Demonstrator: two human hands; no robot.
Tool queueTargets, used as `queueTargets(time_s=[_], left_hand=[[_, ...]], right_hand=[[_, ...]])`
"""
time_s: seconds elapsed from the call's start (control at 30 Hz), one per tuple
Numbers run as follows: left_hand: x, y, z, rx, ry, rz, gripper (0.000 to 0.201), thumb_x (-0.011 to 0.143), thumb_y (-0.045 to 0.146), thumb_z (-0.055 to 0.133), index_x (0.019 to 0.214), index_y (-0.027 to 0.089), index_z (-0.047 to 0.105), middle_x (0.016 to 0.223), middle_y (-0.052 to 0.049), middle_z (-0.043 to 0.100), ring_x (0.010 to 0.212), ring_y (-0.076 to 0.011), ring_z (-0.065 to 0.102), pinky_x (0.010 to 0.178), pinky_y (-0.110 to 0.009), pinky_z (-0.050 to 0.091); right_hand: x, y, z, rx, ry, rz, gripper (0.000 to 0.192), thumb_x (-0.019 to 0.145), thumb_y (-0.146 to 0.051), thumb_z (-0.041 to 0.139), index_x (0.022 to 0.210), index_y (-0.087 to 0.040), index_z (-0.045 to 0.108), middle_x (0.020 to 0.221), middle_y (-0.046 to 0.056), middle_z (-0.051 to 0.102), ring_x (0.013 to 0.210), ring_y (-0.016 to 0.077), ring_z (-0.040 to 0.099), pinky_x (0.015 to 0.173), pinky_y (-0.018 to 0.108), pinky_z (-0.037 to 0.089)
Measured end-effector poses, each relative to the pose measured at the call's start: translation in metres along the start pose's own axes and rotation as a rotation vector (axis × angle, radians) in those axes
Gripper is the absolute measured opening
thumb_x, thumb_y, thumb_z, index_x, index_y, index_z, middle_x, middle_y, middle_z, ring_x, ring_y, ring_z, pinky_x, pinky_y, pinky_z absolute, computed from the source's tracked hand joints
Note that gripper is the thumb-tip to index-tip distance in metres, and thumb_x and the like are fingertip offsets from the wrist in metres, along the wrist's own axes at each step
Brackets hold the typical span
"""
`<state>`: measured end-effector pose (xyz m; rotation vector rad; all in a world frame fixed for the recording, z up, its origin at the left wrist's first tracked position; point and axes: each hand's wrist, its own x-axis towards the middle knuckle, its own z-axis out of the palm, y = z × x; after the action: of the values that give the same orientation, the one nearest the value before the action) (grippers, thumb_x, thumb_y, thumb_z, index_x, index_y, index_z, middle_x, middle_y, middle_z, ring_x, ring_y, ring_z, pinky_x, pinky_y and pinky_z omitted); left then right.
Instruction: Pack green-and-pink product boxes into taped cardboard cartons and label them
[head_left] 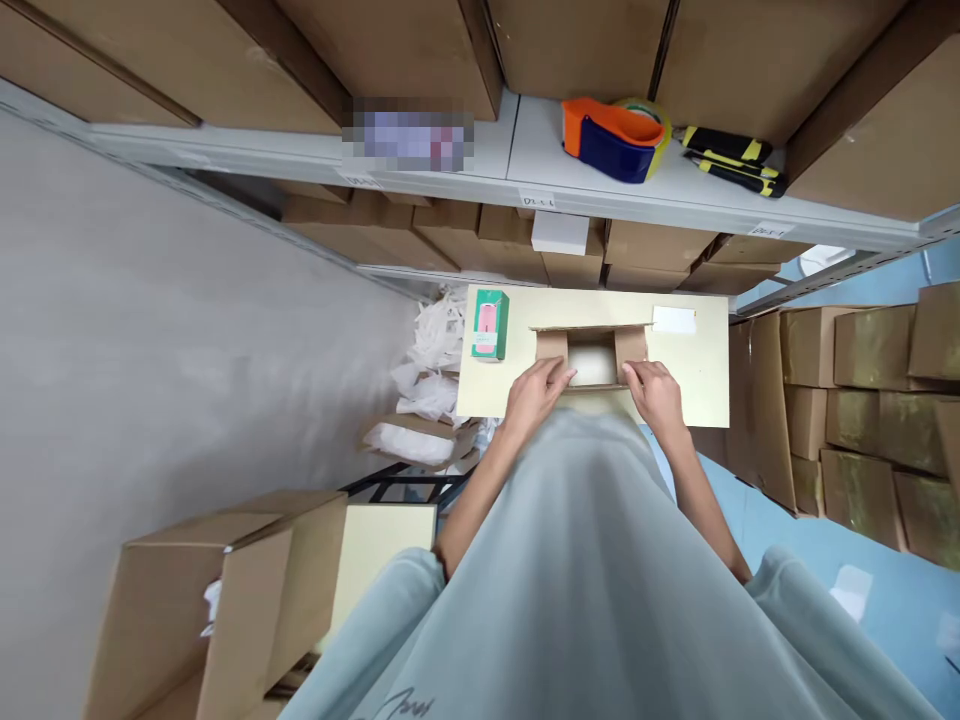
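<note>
Left hand (534, 396) and right hand (657, 396) rest fingers flat, unclenched, on the box (592, 352) flaps; judged best pressed down evenly, box square on the surface (705, 370).

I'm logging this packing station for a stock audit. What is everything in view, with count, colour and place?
small open carton: one, brown, middle of the table, flaps open
white item: one, inside the small open carton
table: one, pale cream, below the shelves
green box: one, green with pink picture, table's left part
white label: one, table's right part
tape dispenser: one, orange and navy, on the grey shelf
grey shelf: one, above the table
yellow-black tools: two, right of the tape dispenser
white bags: a heap, left of the table
stacked cartons: many, brown, far right
large open carton: one, brown, lower left
left hand: on the carton's left flap
right hand: on its right flap
</note>
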<state>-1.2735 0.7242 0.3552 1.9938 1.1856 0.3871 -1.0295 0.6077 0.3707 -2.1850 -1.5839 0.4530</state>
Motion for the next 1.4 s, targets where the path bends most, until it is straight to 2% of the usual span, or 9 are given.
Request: queueTargets(time_s=[0.07, 0.2, 0.3, 0.4, 0.5, 0.6, 0.93, 1.23, 1.4], left_hand=[[0.010, -0.002, 0.006, 0.056, 0.108, -0.051, 0.066, 0.108, 0.060, 0.071, 0.158, 0.018, 0.063, 0.142, -0.017, 0.076, 0.113, -0.0304, 0.080, 0.108, -0.044, 0.066], [0.032, -0.013, 0.011, 0.163, 0.308, 0.033, 0.099, 0.094, 0.063, 0.087, 0.172, 0.017, 0.046, 0.167, -0.027, 0.052, 0.146, -0.0405, 0.064, 0.120, -0.051, 0.059], [0.038, -0.026, 0.009, 0.200, 0.252, 0.167, 0.075, 0.096, 0.058, 0.086, 0.159, 0.025, 0.062, 0.173, -0.022, 0.046, 0.158, -0.0416, 0.053, 0.130, -0.059, 0.051], [0.032, -0.038, 0.010, 0.168, 0.152, 0.180, 0.054, 0.105, 0.055, 0.077, 0.151, 0.028, 0.069, 0.174, -0.018, 0.047, 0.160, -0.0381, 0.053, 0.130, -0.057, 0.052], [0.025, -0.043, 0.017, 0.062, 0.126, 0.123, 0.051, 0.112, 0.052, 0.066, 0.154, 0.024, 0.064, 0.179, -0.020, 0.041, 0.163, -0.0356, 0.051, 0.131, -0.053, 0.051], [0.027, -0.040, 0.030, -0.070, 0.145, 0.070, 0.050, 0.116, 0.051, 0.057, 0.156, 0.021, 0.057, 0.171, -0.022, 0.049, 0.167, -0.0327, 0.047, 0.134, -0.051, 0.046], [0.078, -0.030, 0.039, -0.302, 0.205, -0.102, 0.038, 0.112, 0.036, 0.056, 0.148, 0.023, 0.051, 0.162, -0.017, 0.062, 0.151, -0.0278, 0.060, 0.128, -0.044, 0.047], [0.032, -0.050, 0.049, -0.303, 0.184, -0.174, 0.035, 0.108, 0.032, 0.056, 0.142, 0.025, 0.053, 0.147, -0.013, 0.070, 0.131, -0.0264, 0.070, 0.116, -0.041, 0.053], [0.039, -0.057, 0.059, -0.290, 0.150, -0.207, 0.037, 0.114, 0.044, 0.045, 0.144, 0.023, 0.051, 0.136, -0.014, 0.073, 0.115, -0.0265, 0.074, 0.108, -0.041, 0.055]], right_hand=[[0.011, 0.011, 0.009, -0.018, 0.048, 0.034, 0.068, 0.118, -0.070, 0.037, 0.121, -0.018, 0.080, 0.111, 0.018, 0.082, 0.107, 0.0327, 0.073, 0.098, 0.044, 0.059], [0.030, 0.025, 0.028, -0.044, 0.259, 0.088, 0.086, 0.107, -0.085, 0.047, 0.141, -0.009, 0.068, 0.123, 0.026, 0.073, 0.117, 0.0386, 0.068, 0.107, 0.054, 0.058], [0.036, 0.030, 0.036, -0.026, 0.338, 0.117, 0.106, 0.104, -0.087, 0.052, 0.168, -0.003, 0.043, 0.146, 0.033, 0.061, 0.137, 0.0436, 0.061, 0.116, 0.060, 0.057], [0.035, 0.036, 0.037, -0.007, 0.283, 0.087, 0.106, 0.107, -0.082, 0.053, 0.180, -0.010, 0.027, 0.170, 0.034, 0.043, 0.154, 0.0439, 0.053, 0.121, 0.060, 0.056], [0.032, 0.041, 0.036, 0.011, 0.127, 0.029, 0.084, 0.115, -0.070, 0.043, 0.180, -0.018, 0.035, 0.181, 0.027, 0.038, 0.164, 0.0413, 0.046, 0.130, 0.062, 0.049], [0.033, 0.045, 0.037, 0.098, 0.013, 0.048, 0.074, 0.120, -0.058, 0.032, 0.183, -0.021, 0.030, 0.184, 0.021, 0.041, 0.169, 0.0355, 0.043, 0.131, 0.059, 0.048], [0.074, 0.046, 0.036, 0.122, -0.003, 0.097, 0.073, 0.119, -0.057, 0.030, 0.186, -0.030, 0.023, 0.181, 0.012, 0.049, 0.163, 0.0332, 0.053, 0.118, 0.055, 0.059], [0.012, 0.037, 0.064, -0.009, -0.043, 0.107, 0.077, 0.118, -0.050, 0.028, 0.187, -0.018, 0.015, 0.188, 0.020, 0.033, 0.163, 0.0352, 0.054, 0.108, 0.048, 0.066], [0.033, 0.053, 0.071, -0.036, -0.068, 0.096, 0.077, 0.117, -0.050, 0.029, 0.186, -0.017, 0.018, 0.186, 0.020, 0.038, 0.157, 0.0358, 0.059, 0.108, 0.049, 0.066]])
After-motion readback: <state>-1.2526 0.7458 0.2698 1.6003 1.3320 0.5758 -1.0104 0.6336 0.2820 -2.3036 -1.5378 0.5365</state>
